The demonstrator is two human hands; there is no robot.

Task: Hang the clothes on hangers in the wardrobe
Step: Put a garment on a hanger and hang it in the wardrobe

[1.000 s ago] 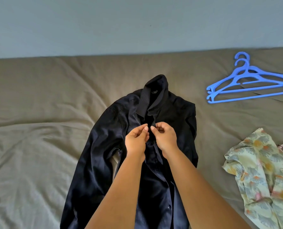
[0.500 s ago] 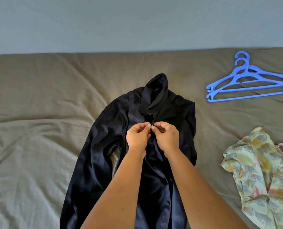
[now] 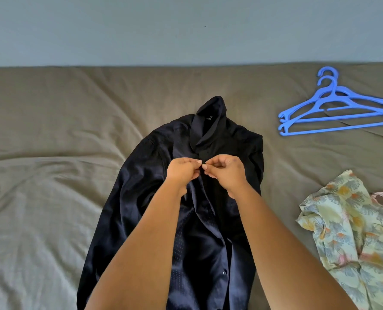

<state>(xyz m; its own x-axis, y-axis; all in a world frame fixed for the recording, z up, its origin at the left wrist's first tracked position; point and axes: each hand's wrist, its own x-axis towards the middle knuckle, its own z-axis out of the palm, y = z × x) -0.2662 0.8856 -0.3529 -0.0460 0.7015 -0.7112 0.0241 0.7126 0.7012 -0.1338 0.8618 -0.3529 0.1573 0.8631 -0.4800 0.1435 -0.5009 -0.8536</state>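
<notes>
Dark navy shirt [image 3: 208,198] lies flat, front up, mid-bed, collar toward wall. Fabric looks light, limp, slightly slick; no stiffness, likely slumps if lifted by one point, so best held at collar or shoulders. Left hand [image 3: 182,173] and right hand [image 3: 225,173] both pinch placket just below collar, fingertips almost meeting, seemingly working top button. Blue hangers [image 3: 336,110] stacked far right on olive bedsheet [image 3: 52,153]; floral garment [image 3: 351,231] near right. Versus earlier: hands slightly higher up placket, pinch tighter; shirt unmoved.
</notes>
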